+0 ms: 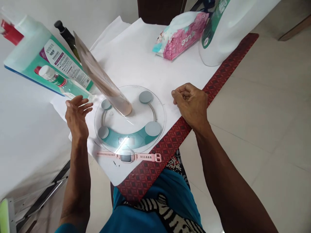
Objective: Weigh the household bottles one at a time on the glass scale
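Observation:
A round glass weighing scale (126, 136) lies on the white-covered table, with a teal band, grey round pads and a small display. On it stands a tall, shiny pinkish-brown container (107, 79), whose kind I cannot make out. To the left of the scale, my left hand (78, 116) is raised with its fingers apart, nothing in it, close to a small clear bottle (70, 86) with a white cap. My right hand (191, 102) is at the table's right edge, fingers curled in and no object visible in them. A pink-strapped smartwatch (126, 157) lies along the scale's near edge.
At the left stands a large bottle of green liquid (36, 53) with a dark-topped bottle (65, 35) behind it. A pink wipes packet (182, 35) and a big white jug (225, 35) are at the back right. Red patterned trim (170, 137) runs along the table edge.

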Demonstrator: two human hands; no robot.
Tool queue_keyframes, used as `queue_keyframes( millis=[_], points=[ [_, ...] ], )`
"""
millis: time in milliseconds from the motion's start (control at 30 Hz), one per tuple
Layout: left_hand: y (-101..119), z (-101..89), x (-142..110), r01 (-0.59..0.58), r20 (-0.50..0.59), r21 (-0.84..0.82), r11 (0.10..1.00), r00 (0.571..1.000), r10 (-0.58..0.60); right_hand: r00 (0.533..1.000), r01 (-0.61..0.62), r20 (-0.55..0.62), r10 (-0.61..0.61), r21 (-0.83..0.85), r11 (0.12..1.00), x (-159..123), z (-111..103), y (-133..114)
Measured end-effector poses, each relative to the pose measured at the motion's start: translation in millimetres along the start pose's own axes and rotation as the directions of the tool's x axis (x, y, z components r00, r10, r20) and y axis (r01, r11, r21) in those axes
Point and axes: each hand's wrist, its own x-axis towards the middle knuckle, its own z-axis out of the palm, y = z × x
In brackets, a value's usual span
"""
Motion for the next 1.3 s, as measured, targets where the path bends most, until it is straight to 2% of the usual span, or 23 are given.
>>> queue_keyframes(
  millis=[33, 100, 167, 267, 433, 533, 600, 633, 700, 767, 833, 933, 1033, 1100, 1200, 1300],
  points=[
    [-10, -7.6, 0, 0.055, -0.070, 0.013, 0.998, 0.996, -0.054, 1.000, 0.002, 0.000, -0.002, 0.006, 1.000, 0, 0, 0],
    [-28, -17.3, -1, 0.134, -0.138, 0.024, 0.991, 0.982, -0.130, 1.000, 0.003, -0.004, -0.003, 0.018, 1.000, 0, 1, 0],
    [-43, -20.2, -6, 0.170, -0.138, 0.020, 0.985, 0.977, -0.166, 1.000, -0.002, -0.008, 0.002, 0.019, 1.000, 0, 1, -1],
    [-53, -18.4, -11, 0.161, -0.104, 0.028, 0.986, 0.982, -0.158, 1.000, -0.007, -0.005, 0.007, -0.003, 1.000, -1, 1, -3],
    [-56, -18.3, -11, 0.156, -0.094, 0.051, 0.986, 0.984, -0.150, 1.000, 0.002, -0.008, -0.002, -0.003, 1.000, -2, 1, -3],
    [-49, -19.4, -14, 0.163, -0.083, 0.074, 0.984, 0.984, -0.156, 1.000, 0.008, -0.015, -0.007, 0.009, 1.000, -2, 2, -2],
    [-37, -16.8, -18, 0.099, -0.063, 0.129, 0.987, 0.994, -0.092, 1.000, 0.004, -0.014, -0.004, 0.014, 1.000, -1, 2, -1],
    [-29, -13.8, -20, 0.030, -0.041, 0.157, 0.987, 0.999, -0.024, 1.000, 0.002, -0.014, -0.002, 0.014, 1.000, -1, 2, -1],
    [-10, -4.0, -22, -0.147, 0.056, 0.194, 0.970, 0.989, 0.138, 1.000, -0.003, -0.014, 0.003, 0.008, 1.000, 0, 2, -2],
    [9, 10.5, -20, -0.268, 0.207, 0.202, 0.942, 0.952, 0.226, 1.000, -0.010, -0.001, 0.010, 0.009, 1.000, 1, 1, -2],
    [22, 27.1, -17, -0.283, 0.342, 0.216, 0.934, 0.918, 0.199, 1.000, -0.022, 0.023, 0.022, 0.029, 0.999, 2, 0, -3],
    [33, 48.8, -14, -0.189, 0.431, 0.249, 0.950, 0.900, 0.066, 0.998, -0.040, 0.054, 0.036, 0.071, 0.997, 4, -2, -4],
    [40, 62.1, -14, -0.095, 0.431, 0.290, 0.952, 0.901, -0.041, 0.997, -0.036, 0.070, 0.028, 0.106, 0.994, 5, -4, -6],
    [45, 70.8, -12, -0.072, 0.401, 0.275, 0.959, 0.915, -0.046, 0.997, -0.025, 0.080, 0.017, 0.107, 0.994, 6, -6, -7],
    [52, 96.7, 6, -0.100, 0.353, 0.163, 0.982, 0.935, 0.037, 0.996, -0.015, 0.093, 0.006, 0.094, 0.995, 7, -7, -7],
    [55, 145.0, 46, -0.211, 0.307, 0.089, 0.973, 0.936, 0.174, 0.995, 0.004, 0.098, -0.014, 0.095, 0.995, 7, -7, -6]
  ],
)
